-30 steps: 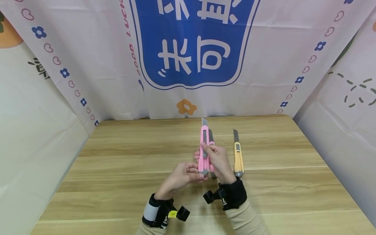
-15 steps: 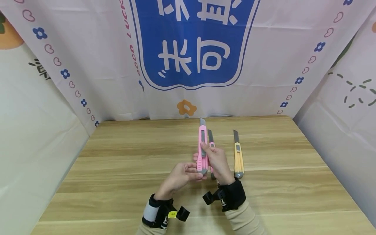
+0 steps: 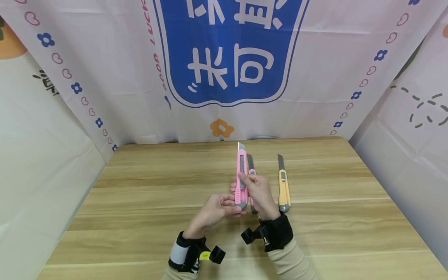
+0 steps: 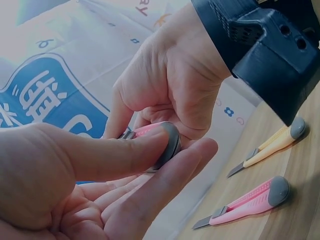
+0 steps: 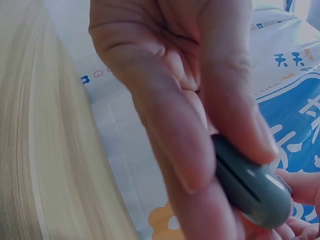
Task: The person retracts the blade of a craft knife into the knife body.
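Observation:
Both hands hold a pink utility knife [image 3: 241,159] raised above the wooden table, blade pointing away. My left hand [image 3: 216,210] pinches its grey end cap; in the left wrist view the thumb lies over that cap [image 4: 171,145]. Higher up the handle grips my right hand [image 3: 259,194], thumb at the slider. From the right wrist, the left hand [image 5: 175,110] fills the frame around the grey cap [image 5: 255,190], while right-hand fingertips [image 5: 300,185] show at the edge. A second pink utility knife [image 4: 250,200] lies on the table, partly hidden behind the right hand in the head view.
To the right a yellow utility knife [image 3: 284,190] lies on the wooden table [image 3: 157,175], its blade out. A printed white and blue cloth [image 3: 231,77] hangs behind the table's far edge. White cloths [image 3: 42,155] stand along both sides.
The held pink knife has shifted slightly left, away from the one lying on the table. The right thumb sits a little lower on the handle, and the held blade's tip appears slightly lower.

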A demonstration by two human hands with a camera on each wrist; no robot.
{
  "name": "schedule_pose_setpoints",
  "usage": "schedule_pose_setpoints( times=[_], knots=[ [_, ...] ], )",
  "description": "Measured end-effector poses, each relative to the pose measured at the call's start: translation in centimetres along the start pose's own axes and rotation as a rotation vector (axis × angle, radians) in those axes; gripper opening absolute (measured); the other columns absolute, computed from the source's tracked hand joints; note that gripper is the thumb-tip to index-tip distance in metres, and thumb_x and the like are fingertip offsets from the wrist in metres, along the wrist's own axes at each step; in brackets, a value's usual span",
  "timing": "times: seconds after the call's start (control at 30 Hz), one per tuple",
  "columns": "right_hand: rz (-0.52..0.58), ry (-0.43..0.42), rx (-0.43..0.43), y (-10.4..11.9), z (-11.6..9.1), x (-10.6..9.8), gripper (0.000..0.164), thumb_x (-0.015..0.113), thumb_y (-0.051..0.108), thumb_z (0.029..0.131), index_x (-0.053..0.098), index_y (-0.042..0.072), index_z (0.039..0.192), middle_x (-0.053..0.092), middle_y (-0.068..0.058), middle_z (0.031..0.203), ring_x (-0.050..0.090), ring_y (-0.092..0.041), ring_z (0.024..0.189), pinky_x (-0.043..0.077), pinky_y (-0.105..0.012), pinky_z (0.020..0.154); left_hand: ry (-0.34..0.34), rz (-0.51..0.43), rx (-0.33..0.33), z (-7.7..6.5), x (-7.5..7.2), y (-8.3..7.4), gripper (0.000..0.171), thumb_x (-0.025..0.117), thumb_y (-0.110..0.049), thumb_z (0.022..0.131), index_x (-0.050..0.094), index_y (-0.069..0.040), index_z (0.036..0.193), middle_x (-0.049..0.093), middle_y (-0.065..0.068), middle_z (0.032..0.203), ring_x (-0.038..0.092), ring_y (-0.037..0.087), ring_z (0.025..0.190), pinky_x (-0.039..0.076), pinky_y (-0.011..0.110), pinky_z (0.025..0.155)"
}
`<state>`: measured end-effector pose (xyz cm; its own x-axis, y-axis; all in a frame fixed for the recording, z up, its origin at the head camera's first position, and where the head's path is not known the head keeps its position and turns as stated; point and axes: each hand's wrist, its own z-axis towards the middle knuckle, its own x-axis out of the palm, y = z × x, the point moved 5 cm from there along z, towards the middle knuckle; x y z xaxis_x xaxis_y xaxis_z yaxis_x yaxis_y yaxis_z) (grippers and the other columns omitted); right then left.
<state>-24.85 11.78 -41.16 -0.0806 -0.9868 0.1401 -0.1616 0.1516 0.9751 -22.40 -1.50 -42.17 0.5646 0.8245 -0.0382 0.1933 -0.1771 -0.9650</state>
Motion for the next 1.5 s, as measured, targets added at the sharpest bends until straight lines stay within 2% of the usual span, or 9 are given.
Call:
schedule_pose_setpoints(
  times=[0.13,0.37,0.53,0.73,0.87,1.1,1.33,1.5],
  knots=[
    [-0.004,0.004,0.021,-0.09,0.00,-0.01,0.035,0.058,0.024,0.097,0.066,-0.008,0.109,0.077,-0.015,0.088,0.074,-0.011,0.071,0.062,-0.027,0.071,0.000,-0.004,-0.002,0.05,-0.08,0.02,0.034,0.061,0.001,0.089,0.056,0.010,0.122,0.070,0.026,0.110,0.071,0.031,0.101,0.059,0.033,0.088],
    [0.002,0.000,0.077,-0.35,-0.03,0.03,0.034,0.057,0.031,0.097,0.067,0.002,0.112,0.078,-0.006,0.088,0.075,-0.012,0.078,0.061,-0.026,0.076,-0.019,-0.010,-0.001,-0.10,-0.22,-0.16,0.035,0.061,0.000,0.089,0.055,0.009,0.123,0.069,0.025,0.112,0.069,0.033,0.105,0.055,0.044,0.096],
    [-0.023,-0.004,0.113,-0.54,0.01,-0.04,0.038,0.056,0.037,0.097,0.067,0.005,0.113,0.078,-0.006,0.090,0.074,-0.013,0.082,0.060,-0.027,0.079,-0.031,-0.012,-0.006,-0.11,-0.29,-0.15,0.036,0.062,-0.001,0.089,0.055,0.008,0.123,0.069,0.025,0.112,0.070,0.032,0.104,0.055,0.044,0.096],
    [-0.022,0.000,0.121,-0.60,0.12,-0.04,0.040,0.055,0.038,0.097,0.067,0.003,0.113,0.078,-0.006,0.089,0.075,-0.012,0.080,0.060,-0.026,0.078,-0.030,0.000,0.008,-0.01,-0.25,-0.08,0.034,0.062,0.000,0.089,0.056,0.010,0.121,0.069,0.026,0.111,0.070,0.033,0.103,0.056,0.044,0.095],
    [-0.014,0.005,0.093,-0.45,0.11,-0.04,0.038,0.056,0.032,0.097,0.067,-0.002,0.111,0.078,-0.009,0.087,0.075,-0.012,0.077,0.061,-0.026,0.075,-0.019,0.011,0.023,0.02,-0.17,-0.10,0.034,0.061,0.002,0.089,0.055,0.011,0.121,0.069,0.027,0.110,0.069,0.037,0.104,0.057,0.042,0.092],
    [0.004,0.005,0.045,-0.26,0.17,-0.10,0.034,0.058,0.023,0.097,0.066,-0.008,0.107,0.077,-0.015,0.086,0.074,-0.013,0.071,0.062,-0.029,0.073,-0.011,0.008,0.019,0.07,-0.04,-0.12,0.034,0.061,0.002,0.088,0.056,0.011,0.121,0.069,0.027,0.110,0.069,0.037,0.103,0.059,0.037,0.089],
    [-0.001,0.024,0.041,-0.28,0.10,-0.09,0.034,0.058,0.024,0.096,0.066,-0.007,0.108,0.077,-0.009,0.083,0.074,-0.012,0.072,0.061,-0.027,0.072,-0.005,0.004,0.017,-0.01,0.01,-0.19,0.035,0.061,0.001,0.089,0.055,0.011,0.122,0.069,0.027,0.111,0.069,0.037,0.104,0.058,0.039,0.091],
    [-0.005,0.044,0.032,-0.16,-0.08,0.02,0.034,0.060,0.023,0.095,0.065,-0.008,0.109,0.077,-0.010,0.087,0.074,-0.012,0.074,0.061,-0.027,0.076,-0.018,-0.010,0.009,-0.04,-0.02,-0.19,0.034,0.062,0.001,0.088,0.056,0.010,0.121,0.070,0.026,0.110,0.070,0.035,0.103,0.057,0.042,0.093]
  ],
)
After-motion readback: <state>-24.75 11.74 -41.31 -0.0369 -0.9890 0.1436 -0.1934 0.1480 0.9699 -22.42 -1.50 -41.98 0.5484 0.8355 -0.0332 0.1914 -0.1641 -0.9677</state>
